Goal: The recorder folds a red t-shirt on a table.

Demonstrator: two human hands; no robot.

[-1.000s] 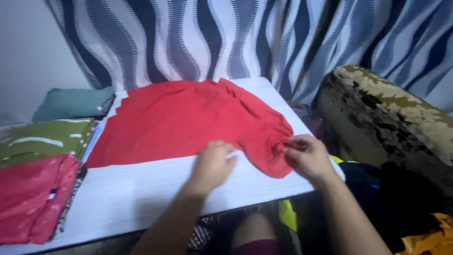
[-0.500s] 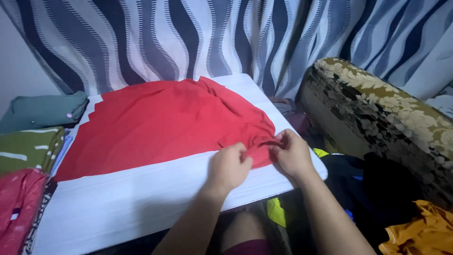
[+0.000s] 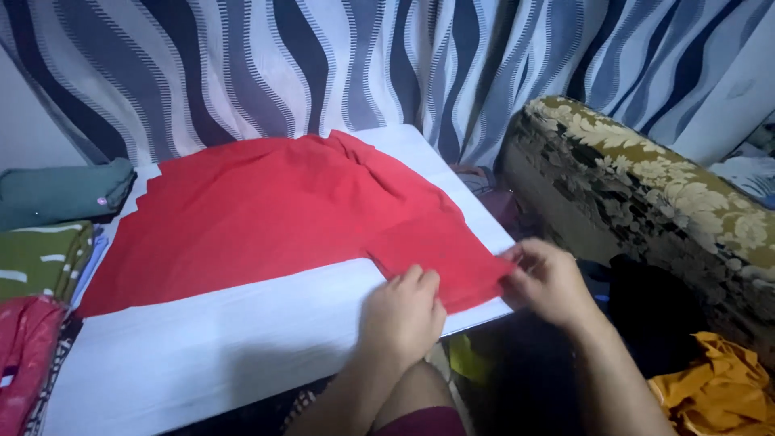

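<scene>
Head view | both hands' fingers pinch red garment (image 3: pixel 266 210) sleeve (bunched earlier) | now stretched flat

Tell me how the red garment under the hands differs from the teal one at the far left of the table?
The red garment lies spread flat across the white table; the teal garment is folded into a compact bundle. The red one is gripped at its sleeve by the left hand and right hand; the teal one lies untouched. Both are plain-coloured cloth.

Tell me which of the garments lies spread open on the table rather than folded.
The large plain red garment is spread flat across the white table; both hands grip its sleeve. The teal, olive and patterned red ones at the left edge are folded.
</scene>
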